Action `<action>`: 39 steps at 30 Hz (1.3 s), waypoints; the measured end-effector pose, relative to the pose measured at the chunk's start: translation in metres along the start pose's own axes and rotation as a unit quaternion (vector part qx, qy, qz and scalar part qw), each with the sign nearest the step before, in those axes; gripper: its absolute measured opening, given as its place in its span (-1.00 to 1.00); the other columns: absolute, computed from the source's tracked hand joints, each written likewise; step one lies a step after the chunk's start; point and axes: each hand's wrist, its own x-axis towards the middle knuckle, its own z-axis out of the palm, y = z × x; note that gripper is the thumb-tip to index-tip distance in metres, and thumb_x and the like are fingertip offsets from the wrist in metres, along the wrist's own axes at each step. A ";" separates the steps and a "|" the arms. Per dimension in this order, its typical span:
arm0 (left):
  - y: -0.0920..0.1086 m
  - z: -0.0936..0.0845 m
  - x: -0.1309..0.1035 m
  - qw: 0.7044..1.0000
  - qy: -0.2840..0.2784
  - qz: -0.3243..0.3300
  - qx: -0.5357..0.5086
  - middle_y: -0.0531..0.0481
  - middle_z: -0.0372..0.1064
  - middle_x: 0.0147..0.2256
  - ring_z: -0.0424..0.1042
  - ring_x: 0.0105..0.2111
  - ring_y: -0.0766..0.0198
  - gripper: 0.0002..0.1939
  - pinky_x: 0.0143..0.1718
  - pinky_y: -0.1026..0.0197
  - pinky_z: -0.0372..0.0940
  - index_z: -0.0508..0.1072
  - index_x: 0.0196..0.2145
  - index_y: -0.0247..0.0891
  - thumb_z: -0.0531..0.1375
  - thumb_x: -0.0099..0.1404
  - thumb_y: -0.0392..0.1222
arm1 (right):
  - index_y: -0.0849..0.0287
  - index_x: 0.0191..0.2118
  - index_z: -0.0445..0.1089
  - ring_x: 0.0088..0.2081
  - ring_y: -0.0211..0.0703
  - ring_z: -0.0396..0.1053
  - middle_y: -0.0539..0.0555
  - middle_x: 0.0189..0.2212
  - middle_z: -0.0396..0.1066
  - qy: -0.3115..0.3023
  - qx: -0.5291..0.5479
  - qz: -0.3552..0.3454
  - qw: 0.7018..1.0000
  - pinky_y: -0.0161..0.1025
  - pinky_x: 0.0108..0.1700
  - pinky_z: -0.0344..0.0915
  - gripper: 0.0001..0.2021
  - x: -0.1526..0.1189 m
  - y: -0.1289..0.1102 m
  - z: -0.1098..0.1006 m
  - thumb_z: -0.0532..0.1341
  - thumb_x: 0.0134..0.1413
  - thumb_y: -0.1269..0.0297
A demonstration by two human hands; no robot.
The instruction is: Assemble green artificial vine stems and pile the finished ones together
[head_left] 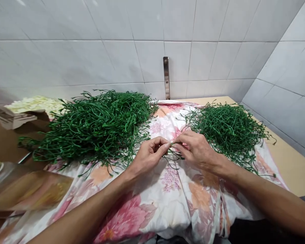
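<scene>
My left hand (150, 153) and my right hand (197, 149) meet over the middle of the cloth, thumbs and forefingers pinched together at almost the same spot. Between them is a thin green stem (176, 156), its loose strands hanging just below the fingertips. The exact point of the grip is mostly covered by the fingers. To the left of my hands spreads a large heap of green stems (99, 125), apparently artificial, with small knobbed ends. A smaller heap of similar stems (230, 128) lies beyond my right forearm.
A flower-printed cloth (167, 179) covers most of the wooden table (292, 156). On the left are a cardboard box (7, 135), a clear plastic jar (33, 189) on its side and a pile of pale petals (38, 104). A metal strip (166, 78) is fixed to the tiled wall.
</scene>
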 end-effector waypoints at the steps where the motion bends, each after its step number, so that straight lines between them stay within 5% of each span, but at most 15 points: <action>1: 0.000 0.000 0.000 1.000 -0.003 0.000 0.005 0.06 0.27 -0.49 0.18 -0.48 0.38 -0.65 -0.46 0.30 0.08 0.49 -0.38 -0.33 0.26 0.31 0.06 | 0.21 -0.25 0.48 -0.29 -0.14 0.33 0.09 -0.36 0.41 0.001 -0.013 -0.005 1.000 -0.22 -0.18 0.25 -0.88 0.000 0.000 0.000 0.22 0.31 0.34; 10: -0.010 -0.004 0.002 1.000 -0.021 0.012 0.015 0.02 0.33 -0.46 0.25 -0.41 0.32 -0.72 -0.36 0.26 0.14 0.47 -0.41 -0.33 0.24 0.31 -0.04 | 0.20 -0.36 0.39 -0.34 -0.13 0.25 0.10 -0.41 0.33 -0.050 -0.100 -0.056 0.992 -0.21 -0.24 0.18 -0.81 -0.005 -0.002 0.002 0.12 0.30 0.43; 16: -0.024 -0.024 0.019 0.993 0.116 0.008 0.031 0.07 0.26 -0.52 0.18 -0.49 0.38 -0.75 -0.44 0.28 0.06 0.46 -0.45 -0.33 0.26 0.23 -0.08 | 0.19 -0.25 0.44 -0.32 -0.18 0.34 0.08 -0.36 0.39 0.051 -0.060 -0.041 0.996 -0.25 -0.21 0.27 -0.87 0.002 -0.011 -0.022 0.15 0.34 0.38; 21: -0.016 -0.018 0.016 0.996 0.048 -0.047 -0.051 0.10 0.28 -0.55 0.12 -0.62 0.46 -0.67 -0.56 0.31 0.01 0.45 -0.41 -0.33 0.29 0.23 0.04 | 0.20 -0.08 0.50 -0.26 -0.10 0.42 0.15 -0.23 0.48 0.132 -0.196 0.027 0.971 -0.18 -0.16 0.34 -0.79 0.007 0.029 -0.048 0.14 0.36 0.28; 25: -0.015 -0.011 0.011 0.994 0.021 -0.077 -0.075 0.01 0.40 -0.50 0.19 -0.64 0.46 -0.65 -0.59 0.32 0.05 0.50 -0.31 -0.35 0.33 0.20 0.05 | 0.34 0.14 0.42 0.01 0.27 0.38 0.43 -0.02 0.44 0.157 -0.348 0.097 0.919 0.10 0.00 0.34 -0.62 0.006 0.062 -0.066 0.16 0.30 0.25; 27: -0.016 -0.009 0.010 0.993 0.011 -0.079 -0.082 -0.01 0.42 -0.48 0.20 -0.64 0.46 -0.64 -0.60 0.33 0.06 0.50 -0.29 -0.36 0.34 0.19 0.05 | 0.38 0.20 0.36 0.15 0.39 0.28 0.50 0.10 0.37 0.177 -0.358 0.089 0.912 0.21 0.13 0.27 -0.54 0.006 0.060 -0.069 0.22 0.25 0.24; 30: -0.015 -0.006 0.008 0.994 -0.002 -0.074 -0.079 -0.01 0.42 -0.48 0.19 -0.64 0.48 -0.65 -0.61 0.34 0.05 0.49 -0.30 -0.36 0.34 0.20 0.03 | 0.27 0.09 0.46 0.06 0.20 0.41 0.35 0.02 0.47 0.210 -0.229 0.063 0.948 0.14 0.13 0.34 -0.67 0.007 0.037 -0.060 0.20 0.29 0.26; 33: -0.011 -0.003 0.006 0.994 0.000 -0.071 -0.082 0.04 0.36 -0.50 0.18 -0.63 0.48 -0.66 -0.59 0.34 0.06 0.48 -0.33 -0.35 0.34 0.19 0.03 | 0.16 -0.03 0.51 -0.15 -0.03 0.51 0.17 -0.10 0.55 0.105 0.002 0.093 0.990 -0.05 -0.07 0.47 -0.77 0.006 0.010 -0.036 0.19 0.31 0.24; 39: -0.003 -0.003 0.003 0.993 -0.007 -0.074 -0.088 0.13 0.24 -0.59 0.12 -0.63 0.47 -0.59 -0.58 0.34 -0.01 0.47 -0.34 -0.33 0.35 0.17 0.13 | 0.15 -0.16 0.56 -0.28 -0.14 0.51 0.09 -0.26 0.59 -0.077 0.173 0.167 0.968 -0.23 -0.22 0.41 -0.83 0.002 -0.002 0.001 0.24 0.24 0.25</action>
